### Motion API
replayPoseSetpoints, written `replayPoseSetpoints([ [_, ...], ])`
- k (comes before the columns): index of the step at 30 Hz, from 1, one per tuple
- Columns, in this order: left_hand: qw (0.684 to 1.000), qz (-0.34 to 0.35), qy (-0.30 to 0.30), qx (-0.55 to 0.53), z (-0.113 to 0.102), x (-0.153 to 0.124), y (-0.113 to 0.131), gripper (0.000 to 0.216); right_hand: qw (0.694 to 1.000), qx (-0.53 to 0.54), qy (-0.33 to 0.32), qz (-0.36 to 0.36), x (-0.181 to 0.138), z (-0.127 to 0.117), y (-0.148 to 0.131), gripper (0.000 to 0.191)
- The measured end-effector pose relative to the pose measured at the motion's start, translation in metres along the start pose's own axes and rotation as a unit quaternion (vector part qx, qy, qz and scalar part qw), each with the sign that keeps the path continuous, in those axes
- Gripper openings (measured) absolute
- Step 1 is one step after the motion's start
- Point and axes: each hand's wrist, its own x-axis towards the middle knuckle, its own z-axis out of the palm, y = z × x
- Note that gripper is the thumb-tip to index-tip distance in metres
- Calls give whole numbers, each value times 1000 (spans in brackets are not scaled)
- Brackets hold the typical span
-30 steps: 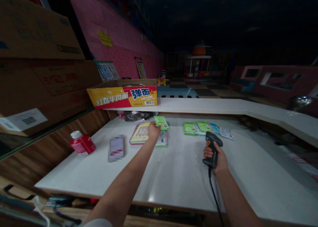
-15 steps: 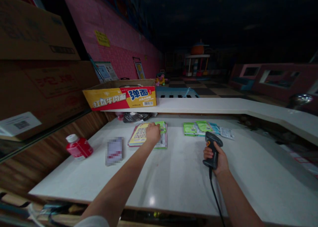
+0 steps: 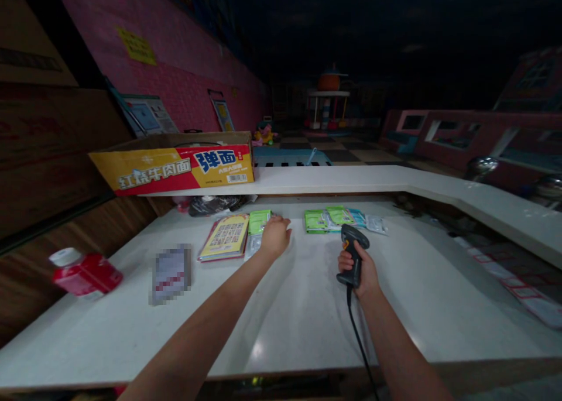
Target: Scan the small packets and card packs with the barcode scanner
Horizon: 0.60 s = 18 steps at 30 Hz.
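Note:
In my right hand (image 3: 366, 269) is a black handheld barcode scanner (image 3: 352, 257), its head tilted up and its cord trailing toward me. My left hand (image 3: 276, 237) is at the right edge of a small pile of green and silver packets (image 3: 260, 216), fingers curled; what they hold, if anything, is hidden. Left of that pile lies a stack of yellow-covered booklets or cards (image 3: 226, 237). A second row of green, blue and silver packets (image 3: 327, 219) rests just beyond the scanner.
A red bottle with a white cap (image 3: 88, 274) lies at the left, near a blurred-out flat item (image 3: 171, 274). An open noodle carton (image 3: 184, 167) stands on the raised white ledge (image 3: 333, 181) behind the counter (image 3: 302, 319). Brown cartons (image 3: 48, 137) are stacked at far left.
The view has swung to the right, shifting everything leftward. My left hand has moved right across the packets, uncovering the yellow booklets. My right hand still holds the scanner.

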Motion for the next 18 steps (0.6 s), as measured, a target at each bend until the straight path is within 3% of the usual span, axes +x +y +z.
replayPoseSetpoints([
  [5, 982, -127, -39, -135, 41, 40, 38, 21, 1000, -7, -11, -1, 4, -3, 0, 20],
  [8, 967, -208, -12, -145, 55, 61, 55, 25, 1000, -6, -13, 1, 7, -3, 0, 21],
  [10, 959, -245, 9, -142, 61, 70, 63, 42, 1000, 2, -14, 1, 8, -2, 0, 22],
  [14, 942, -283, 15, -177, 66, 78, 68, 65, 1000, 9, -8, 3, 9, -1, 0, 21],
  [18, 923, -307, 20, -229, 68, 77, 58, 64, 1000, 9, -5, -3, 7, 1, 0, 20],
])
